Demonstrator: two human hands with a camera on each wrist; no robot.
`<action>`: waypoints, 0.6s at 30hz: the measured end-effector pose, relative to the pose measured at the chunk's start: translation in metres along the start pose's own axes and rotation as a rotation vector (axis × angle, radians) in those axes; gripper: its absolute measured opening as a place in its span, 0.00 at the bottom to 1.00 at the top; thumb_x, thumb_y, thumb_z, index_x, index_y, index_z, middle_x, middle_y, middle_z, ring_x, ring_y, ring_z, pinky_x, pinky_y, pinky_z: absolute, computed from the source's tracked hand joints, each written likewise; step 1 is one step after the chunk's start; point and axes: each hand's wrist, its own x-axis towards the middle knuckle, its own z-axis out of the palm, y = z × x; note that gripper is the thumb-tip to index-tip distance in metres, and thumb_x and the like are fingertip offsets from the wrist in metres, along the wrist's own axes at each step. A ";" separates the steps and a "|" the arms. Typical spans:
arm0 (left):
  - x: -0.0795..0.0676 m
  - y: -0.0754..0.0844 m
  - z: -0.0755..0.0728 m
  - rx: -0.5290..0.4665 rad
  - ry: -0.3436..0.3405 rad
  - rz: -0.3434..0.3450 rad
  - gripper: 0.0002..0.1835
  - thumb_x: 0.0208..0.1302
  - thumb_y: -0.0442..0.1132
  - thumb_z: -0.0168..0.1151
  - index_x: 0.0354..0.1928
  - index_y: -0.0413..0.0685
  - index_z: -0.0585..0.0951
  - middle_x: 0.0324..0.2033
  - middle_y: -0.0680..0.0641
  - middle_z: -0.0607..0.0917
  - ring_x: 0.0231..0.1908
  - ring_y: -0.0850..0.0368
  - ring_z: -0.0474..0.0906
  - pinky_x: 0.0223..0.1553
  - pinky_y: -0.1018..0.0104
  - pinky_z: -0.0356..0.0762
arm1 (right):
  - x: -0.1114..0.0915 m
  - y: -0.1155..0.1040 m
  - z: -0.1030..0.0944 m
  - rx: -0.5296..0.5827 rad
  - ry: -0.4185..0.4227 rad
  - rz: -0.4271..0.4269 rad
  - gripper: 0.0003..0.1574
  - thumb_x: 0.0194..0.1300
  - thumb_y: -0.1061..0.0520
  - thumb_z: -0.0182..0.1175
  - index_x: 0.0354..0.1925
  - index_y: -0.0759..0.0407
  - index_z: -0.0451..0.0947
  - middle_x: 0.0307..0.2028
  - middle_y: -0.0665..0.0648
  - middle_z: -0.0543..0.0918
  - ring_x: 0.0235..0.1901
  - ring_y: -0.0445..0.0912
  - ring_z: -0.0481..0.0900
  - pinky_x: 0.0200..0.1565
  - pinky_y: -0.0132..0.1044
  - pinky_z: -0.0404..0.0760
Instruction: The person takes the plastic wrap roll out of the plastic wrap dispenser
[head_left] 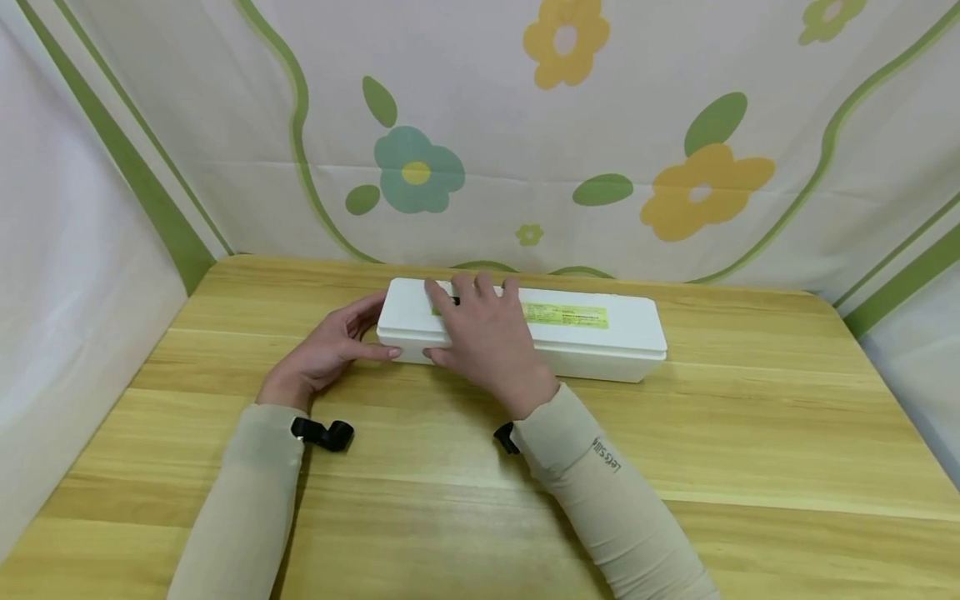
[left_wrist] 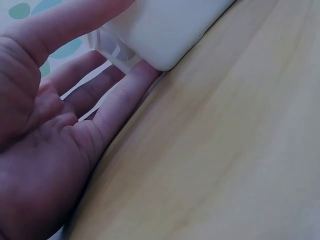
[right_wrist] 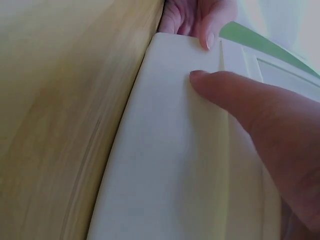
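A long white lidded box (head_left: 600,365) lies lengthwise near the back of the table, a yellow-green printed label (head_left: 566,315) along its top. At its left end, my left hand (head_left: 324,348) holds the corner, thumb along the front and fingers round the end. My right hand (head_left: 491,337) spans the lid left of its middle. Its thumb (right_wrist: 220,87) presses the front side below the lid's edge, while the other fingers reach across to the far side. In the left wrist view, the end of the box (left_wrist: 170,32) sits between thumb and fingers.
The wooden table (head_left: 420,500) extends in front of the box and to both sides. A white cloth (head_left: 480,192) with printed flowers hangs right behind the table's back edge. Black wrist cameras (head_left: 324,433) are strapped over both sleeves.
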 end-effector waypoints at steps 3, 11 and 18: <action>0.000 0.001 0.002 -0.013 0.008 -0.006 0.49 0.62 0.28 0.77 0.83 0.51 0.65 0.80 0.46 0.68 0.81 0.47 0.58 0.83 0.47 0.53 | -0.001 -0.003 0.000 -0.025 -0.009 0.001 0.56 0.65 0.24 0.68 0.78 0.49 0.67 0.64 0.60 0.81 0.61 0.62 0.80 0.59 0.64 0.78; -0.001 0.004 0.004 -0.021 0.023 0.008 0.49 0.61 0.26 0.77 0.83 0.51 0.65 0.81 0.44 0.67 0.81 0.45 0.59 0.84 0.42 0.51 | -0.002 -0.007 0.007 -0.069 0.069 -0.003 0.52 0.66 0.28 0.67 0.76 0.54 0.69 0.61 0.61 0.83 0.57 0.62 0.83 0.55 0.61 0.80; 0.000 0.005 0.005 -0.044 0.022 0.003 0.51 0.60 0.26 0.77 0.83 0.53 0.66 0.81 0.46 0.67 0.81 0.47 0.58 0.84 0.43 0.51 | -0.003 -0.007 0.008 -0.080 0.092 0.004 0.51 0.66 0.29 0.68 0.75 0.54 0.70 0.61 0.61 0.83 0.57 0.62 0.84 0.55 0.61 0.80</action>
